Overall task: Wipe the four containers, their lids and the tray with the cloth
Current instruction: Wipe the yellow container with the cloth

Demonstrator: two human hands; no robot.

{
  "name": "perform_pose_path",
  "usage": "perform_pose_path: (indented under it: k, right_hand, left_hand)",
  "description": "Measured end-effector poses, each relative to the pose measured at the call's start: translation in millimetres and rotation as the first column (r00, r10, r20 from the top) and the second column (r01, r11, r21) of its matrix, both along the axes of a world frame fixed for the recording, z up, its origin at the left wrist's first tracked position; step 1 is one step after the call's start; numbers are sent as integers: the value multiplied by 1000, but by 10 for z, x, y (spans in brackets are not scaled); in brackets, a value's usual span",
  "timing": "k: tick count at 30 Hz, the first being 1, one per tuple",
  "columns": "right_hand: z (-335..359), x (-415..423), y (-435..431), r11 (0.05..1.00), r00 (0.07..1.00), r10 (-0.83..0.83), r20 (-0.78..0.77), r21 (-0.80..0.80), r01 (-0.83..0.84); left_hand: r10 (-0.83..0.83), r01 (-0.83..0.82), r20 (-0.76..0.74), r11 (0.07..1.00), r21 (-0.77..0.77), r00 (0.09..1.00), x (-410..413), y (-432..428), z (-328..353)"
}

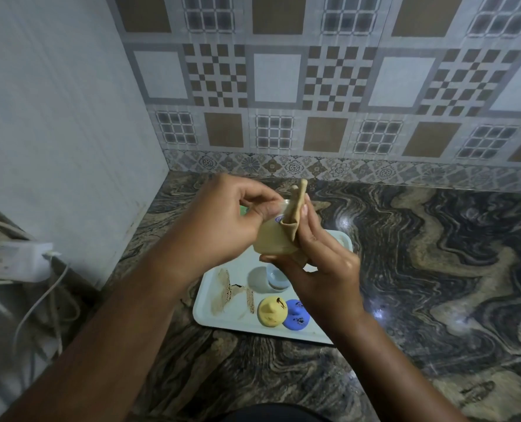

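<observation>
Clear container (273, 239) held above white tray (219, 318), tan cloth (295, 214) stuffed inside; yellow lid (271, 310), blue lid (297, 318) on tray.

Both bare forearms reached forward and met at centre; the left hand (222, 220) curled its fingers (257, 199) closed, the right hand (320, 269) pinched upward.

Hands (271, 236) hide most of the held container (273, 239)

No text can be read. The held container (273, 239) bears a small blue-and-white label, too blurred to make out; dark marks on the yellow lid (271, 310) and blue lid (297, 315) are illegible.
</observation>
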State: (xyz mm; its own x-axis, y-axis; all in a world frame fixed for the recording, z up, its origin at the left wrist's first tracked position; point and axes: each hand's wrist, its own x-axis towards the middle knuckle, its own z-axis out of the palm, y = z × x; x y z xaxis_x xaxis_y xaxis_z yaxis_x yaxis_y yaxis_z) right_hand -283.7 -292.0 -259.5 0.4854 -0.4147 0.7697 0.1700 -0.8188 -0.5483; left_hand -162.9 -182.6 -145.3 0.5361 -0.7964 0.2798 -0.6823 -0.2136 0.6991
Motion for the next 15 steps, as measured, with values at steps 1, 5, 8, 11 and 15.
perform_pose_path:
  k: [1, 5, 8, 11, 15]
  right_hand:
    - [15, -4, 9, 1000, 1000, 13, -8, -2, -13]
    - [57, -13, 26, 999, 999, 36, 1, 28, -36]
    - [86, 5, -26, 998, 999, 29, 28, 47, -30]
    - [104, -12, -63, 952, 995, 83, 48, 290, -94]
    - [57, -39, -77, 801, 990, 131, 43, 584, -131]
  left_hand:
    - [4, -4, -11, 1000, -4, 1000, 17, 2, 1]
    - [9, -12, -74, 999, -39, 997, 67, -19, -42]
    - [-9, 0, -137, 998, -65, 991, 124, -17, -85]
    - [-34, 8, -249, 995, -104, 968, 195, 14, -107]
    - [-83, 33, -366, 990, -141, 927, 255, 41, -98]
